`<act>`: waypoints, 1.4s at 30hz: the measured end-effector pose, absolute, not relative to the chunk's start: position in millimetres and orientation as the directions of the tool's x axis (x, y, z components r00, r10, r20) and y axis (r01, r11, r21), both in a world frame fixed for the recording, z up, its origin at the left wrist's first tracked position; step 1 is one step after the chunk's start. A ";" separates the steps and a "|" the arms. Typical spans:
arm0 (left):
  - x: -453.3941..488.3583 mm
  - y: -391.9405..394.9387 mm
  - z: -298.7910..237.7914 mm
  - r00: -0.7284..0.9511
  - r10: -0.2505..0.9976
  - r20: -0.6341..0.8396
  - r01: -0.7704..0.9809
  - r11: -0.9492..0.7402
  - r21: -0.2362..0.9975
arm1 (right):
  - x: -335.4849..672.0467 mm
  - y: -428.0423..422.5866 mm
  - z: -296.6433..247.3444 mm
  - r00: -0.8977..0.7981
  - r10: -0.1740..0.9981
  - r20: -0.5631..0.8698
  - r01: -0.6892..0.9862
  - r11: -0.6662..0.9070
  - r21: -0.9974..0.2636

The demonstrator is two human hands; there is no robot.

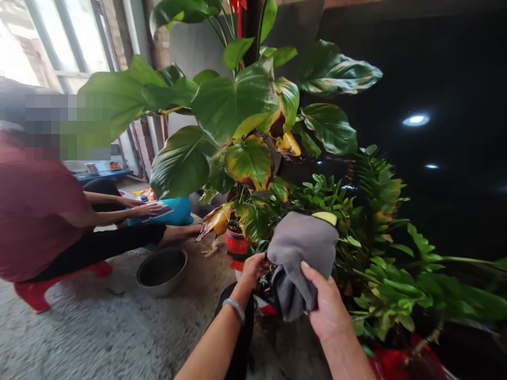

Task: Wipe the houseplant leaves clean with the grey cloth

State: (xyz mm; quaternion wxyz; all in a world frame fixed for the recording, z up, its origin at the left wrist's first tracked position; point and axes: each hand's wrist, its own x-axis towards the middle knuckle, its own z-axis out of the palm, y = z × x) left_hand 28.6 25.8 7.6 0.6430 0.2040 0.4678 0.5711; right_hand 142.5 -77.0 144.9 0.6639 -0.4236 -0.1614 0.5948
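A grey cloth [303, 240] with a yellow patch at its upper edge is bunched in my right hand [327, 301], the thumb pressed on its front. Just left of it, my left hand [252, 270] has curled fingers beside dark green leaves. What those fingers grip, if anything, is hidden. A pale bangle [235, 310] circles my left wrist. Leafy green plants [325, 206] stand right behind the cloth. Beyond my hands rises a tall plant with broad leaves [237, 100], some yellowed and browned, in a red pot [236, 243].
On the left, a person in a dark red shirt [39, 195] sits on a red stool [34, 295], hands on a blue item [174, 211]. A grey basin [162, 272] rests on the concrete floor [99, 332]. More plants and a red pot [412, 364] fill the right.
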 end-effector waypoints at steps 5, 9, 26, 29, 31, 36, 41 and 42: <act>28.7 27.7 12.3 -0.095 0.927 -0.363 -0.602 0.237 0.762 | 155.9 -78.1 110.7 0.285 0.807 -0.517 -0.714 -0.181 -0.676; 30.7 28.2 10.3 -0.093 0.932 -0.350 -0.617 0.222 0.755 | 145.8 -102.5 92.1 0.145 0.765 -0.628 -0.729 -0.347 -0.590; 31.1 26.5 14.9 -0.104 0.925 -0.365 -0.601 0.234 0.765 | 165.8 -107.1 92.4 0.109 0.757 -0.645 -0.773 -0.344 -0.534; 32.8 26.8 15.5 -0.095 0.926 -0.365 -0.593 0.242 0.768 | 176.1 -103.1 124.4 0.315 0.826 -0.468 -0.718 -0.115 -0.686; 33.6 26.8 16.7 -0.086 0.926 -0.366 -0.595 0.247 0.765 | 191.3 -97.0 141.2 0.519 0.790 -0.326 -0.636 0.102 -0.765; 33.5 26.8 19.9 -0.077 0.921 -0.383 -0.614 0.259 0.746 | 210.0 -103.4 122.8 0.630 0.661 -0.407 -0.663 0.185 -0.725; 33.0 25.7 21.0 -0.076 0.918 -0.390 -0.612 0.266 0.745 | 179.8 -129.2 87.2 0.181 0.664 -0.725 -0.841 -0.277 -0.464; 33.1 25.3 21.1 -0.078 0.918 -0.388 -0.608 0.264 0.748 | 173.8 -131.5 88.0 0.096 0.652 -0.752 -0.840 -0.352 -0.413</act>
